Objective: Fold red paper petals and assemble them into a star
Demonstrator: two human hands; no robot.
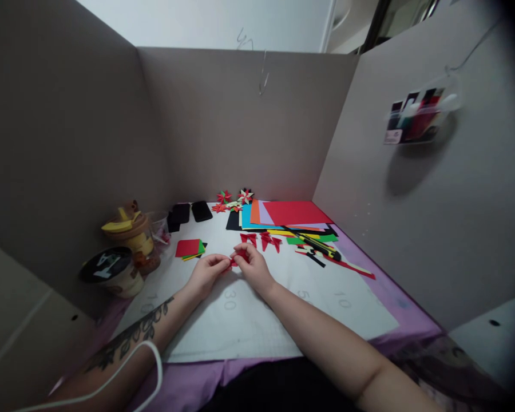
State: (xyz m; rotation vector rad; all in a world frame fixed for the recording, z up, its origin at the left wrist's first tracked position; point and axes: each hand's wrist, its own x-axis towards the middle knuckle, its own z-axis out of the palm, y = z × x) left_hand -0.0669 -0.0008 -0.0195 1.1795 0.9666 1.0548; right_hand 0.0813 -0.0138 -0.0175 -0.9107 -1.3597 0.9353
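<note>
Between my two hands is a small piece of folded red paper, mostly covered by the fingers. My left hand pinches its left side between thumb and forefinger. On its right side my right hand has thumb and fingers closed around it. Just beyond my right hand lie several folded red paper pieces. Left of the hands rests a small stack of square papers, red on top with green, yellow and black edges showing.
Large coloured sheets lie at the back right, with a yellow-black utility knife and paper strips nearer. Finished paper stars sit by the back wall. Tubs stand at left. Grey panels enclose the table.
</note>
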